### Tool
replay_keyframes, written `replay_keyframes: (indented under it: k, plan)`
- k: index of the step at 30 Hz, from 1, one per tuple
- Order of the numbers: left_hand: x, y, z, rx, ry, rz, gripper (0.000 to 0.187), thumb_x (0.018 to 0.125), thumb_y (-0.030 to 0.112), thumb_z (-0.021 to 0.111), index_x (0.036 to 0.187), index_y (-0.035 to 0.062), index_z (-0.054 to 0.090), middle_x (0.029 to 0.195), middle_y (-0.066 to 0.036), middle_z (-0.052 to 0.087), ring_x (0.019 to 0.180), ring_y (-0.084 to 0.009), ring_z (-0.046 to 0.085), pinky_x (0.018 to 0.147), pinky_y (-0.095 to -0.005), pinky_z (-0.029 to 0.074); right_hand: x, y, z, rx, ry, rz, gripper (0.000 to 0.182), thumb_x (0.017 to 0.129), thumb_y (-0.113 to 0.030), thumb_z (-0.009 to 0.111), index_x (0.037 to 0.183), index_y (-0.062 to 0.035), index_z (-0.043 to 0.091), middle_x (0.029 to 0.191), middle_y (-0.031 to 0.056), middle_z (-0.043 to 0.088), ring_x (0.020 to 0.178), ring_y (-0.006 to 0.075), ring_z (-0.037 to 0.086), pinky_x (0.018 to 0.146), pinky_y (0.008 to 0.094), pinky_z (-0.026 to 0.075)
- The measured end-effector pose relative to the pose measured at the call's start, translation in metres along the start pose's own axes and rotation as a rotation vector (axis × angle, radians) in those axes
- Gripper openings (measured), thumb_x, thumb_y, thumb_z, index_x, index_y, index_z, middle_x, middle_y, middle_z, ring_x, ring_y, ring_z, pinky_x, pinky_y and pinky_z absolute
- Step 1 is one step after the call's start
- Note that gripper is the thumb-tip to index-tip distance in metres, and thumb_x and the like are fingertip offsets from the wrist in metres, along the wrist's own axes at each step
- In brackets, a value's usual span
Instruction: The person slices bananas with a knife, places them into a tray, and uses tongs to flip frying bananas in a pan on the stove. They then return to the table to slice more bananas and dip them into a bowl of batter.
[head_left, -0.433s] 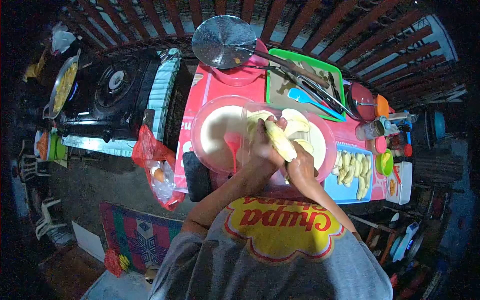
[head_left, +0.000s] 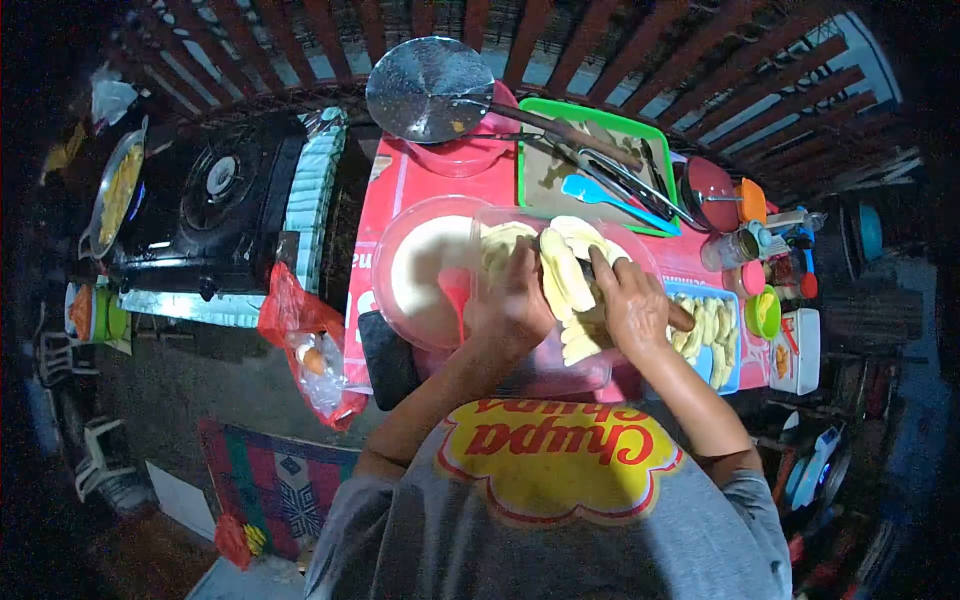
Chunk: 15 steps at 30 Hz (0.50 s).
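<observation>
Our left hand (head_left: pixel 515 300) grips a peeled banana (head_left: pixel 566 270) over the clear bowl (head_left: pixel 640 262) mid-worktop (head_left: pixel 400 180). Right hand (head_left: pixel 632 305) fingers curl around a knife; blade hidden. Risk: slippery fruit shifts, blade nicks our left fingers.

A table with a red cloth (head_left: pixel 400 190) carries a clear bowl of batter (head_left: pixel 425 270), a pink bowl (head_left: pixel 455 155), a green tray (head_left: pixel 555 170), a blue tray of banana pieces (head_left: pixel 712 335) and small jars (head_left: pixel 740 250).
</observation>
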<state>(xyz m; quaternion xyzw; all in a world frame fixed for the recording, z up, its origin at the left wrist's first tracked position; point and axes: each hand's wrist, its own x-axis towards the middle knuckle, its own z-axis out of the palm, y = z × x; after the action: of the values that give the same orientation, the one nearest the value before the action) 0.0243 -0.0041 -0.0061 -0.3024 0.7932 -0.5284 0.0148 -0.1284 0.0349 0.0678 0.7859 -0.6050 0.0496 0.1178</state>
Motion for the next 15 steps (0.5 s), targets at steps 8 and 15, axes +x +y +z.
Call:
replay_keyframes:
  k: [8,15]
  plan:
    - [-0.002,0.005,-0.007,-2.345,0.201,-0.892,0.044,0.083,0.029,0.047,0.115,0.0008,0.038,0.096,-0.013,0.050,0.082,-0.0212,0.053,0.071,-0.0324,0.046,0.003,0.021,-0.014,-0.072,-0.071,-0.146,0.060,0.061,-0.015,0.057,0.119,-0.0116,0.042,0.076,0.0064,0.047,0.072,0.0203,0.050,0.059,0.0319,0.039]
    - [0.006,-0.029,-0.022,-3.249,-0.499,-1.037,0.033,0.086,0.033,0.045,0.105,0.0057,0.045,0.081,-0.005,0.051,0.071,-0.0151,0.052,0.060,-0.0278,0.046,0.000,0.035,-0.009,-0.123,0.001,-0.178,0.065,0.059,-0.014,0.058,0.122,-0.0148,0.040,0.077,0.0059,0.047,0.072,0.0204,0.049,0.061,0.0311,0.038]
